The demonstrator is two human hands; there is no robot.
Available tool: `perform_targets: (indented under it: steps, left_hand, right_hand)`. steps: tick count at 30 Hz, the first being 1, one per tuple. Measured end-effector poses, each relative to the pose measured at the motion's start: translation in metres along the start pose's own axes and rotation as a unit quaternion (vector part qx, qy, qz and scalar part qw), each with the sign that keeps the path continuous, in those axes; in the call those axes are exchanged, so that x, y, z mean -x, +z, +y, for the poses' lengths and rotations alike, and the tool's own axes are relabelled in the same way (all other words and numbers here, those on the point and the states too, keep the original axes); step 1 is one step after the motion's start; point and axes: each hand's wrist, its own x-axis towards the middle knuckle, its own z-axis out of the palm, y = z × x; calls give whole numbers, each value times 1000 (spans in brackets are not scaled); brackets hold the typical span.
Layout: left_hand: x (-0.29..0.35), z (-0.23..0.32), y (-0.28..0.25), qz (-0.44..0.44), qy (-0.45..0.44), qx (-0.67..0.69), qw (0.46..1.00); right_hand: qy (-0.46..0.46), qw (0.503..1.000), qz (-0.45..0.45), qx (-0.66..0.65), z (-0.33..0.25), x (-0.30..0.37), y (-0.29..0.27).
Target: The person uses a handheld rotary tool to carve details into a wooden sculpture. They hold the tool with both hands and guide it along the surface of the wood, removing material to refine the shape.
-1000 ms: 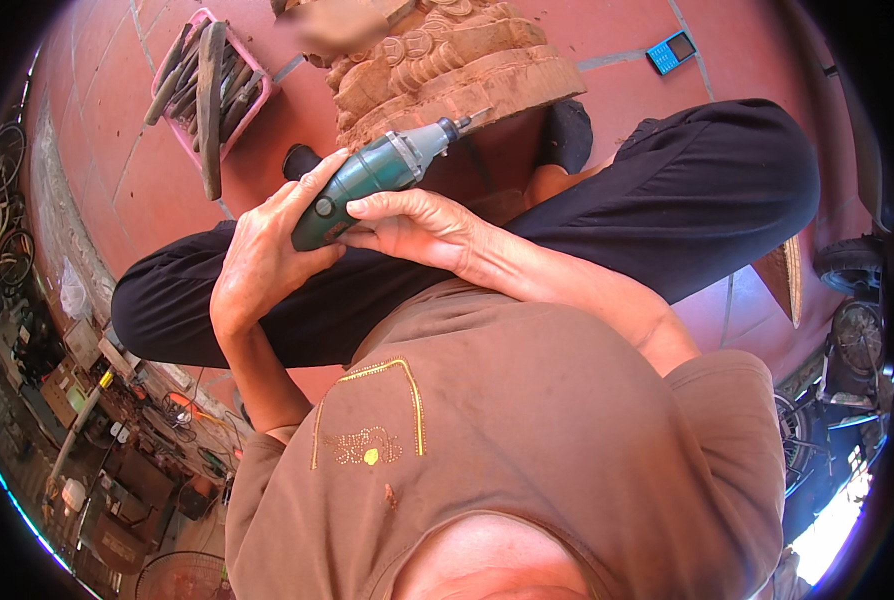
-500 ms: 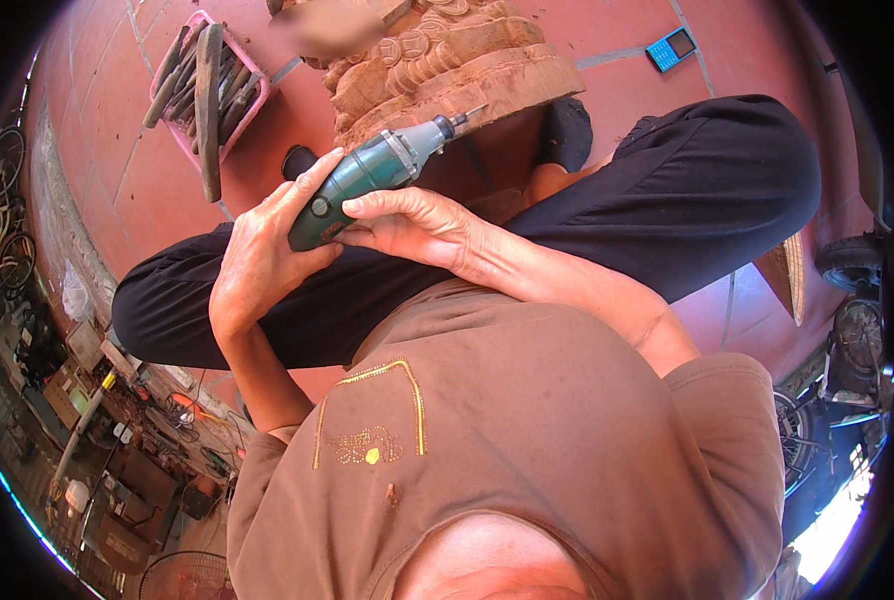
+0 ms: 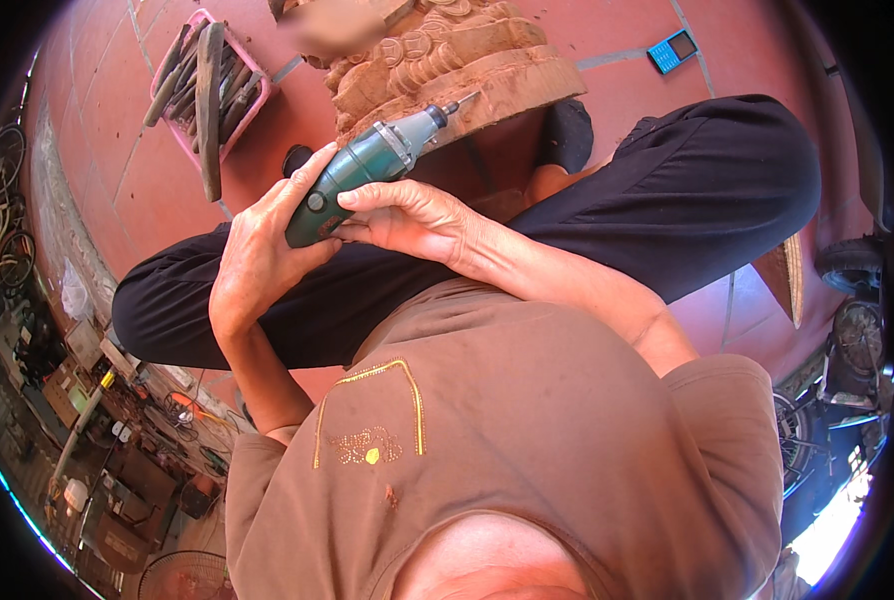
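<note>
A green rotary tool with a grey nose and a thin metal bit is held between both my hands above my crossed legs. My left hand is closed around its left side and rear end. From the right, my right hand grips the body, its thumb lying on top near a round black cap; the fingers beneath are partly hidden. The bit points up and right, overlapping the lower edge of a carved brown wooden piece with coin shapes. Whether the bit touches the wood, I cannot tell.
On the red tiled floor, a pink basket full of chisel-like hand tools stands at the far left. A blue keypad phone lies at the far right. Clutter lines the left side, and wheels show at the right edge.
The rotary tool has turned a little, so its bit points slightly higher and sits farther up against the carved wood. Both hands keep their grip and have shifted slightly with it.
</note>
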Motion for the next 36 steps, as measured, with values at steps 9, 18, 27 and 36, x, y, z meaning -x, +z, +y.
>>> perform_targets:
  steps: [9, 18, 27, 36]
  left_hand:
    - [-1, 2, -2, -33, -26, -5, 999]
    - [0, 1, -2, -25, 0, 3, 1000]
    - [-3, 7, -6, -42, -49, 8, 998]
    - [-4, 6, -7, -32, -46, 6, 998]
  right_hand:
    - [-3, 1000, 5, -8, 2, 5, -1]
    - [-2, 1000, 8, -18, 3, 8, 2]
    - [4, 1000, 4, -6, 0, 1, -1]
    - [12, 1000, 9, -14, -4, -2, 4]
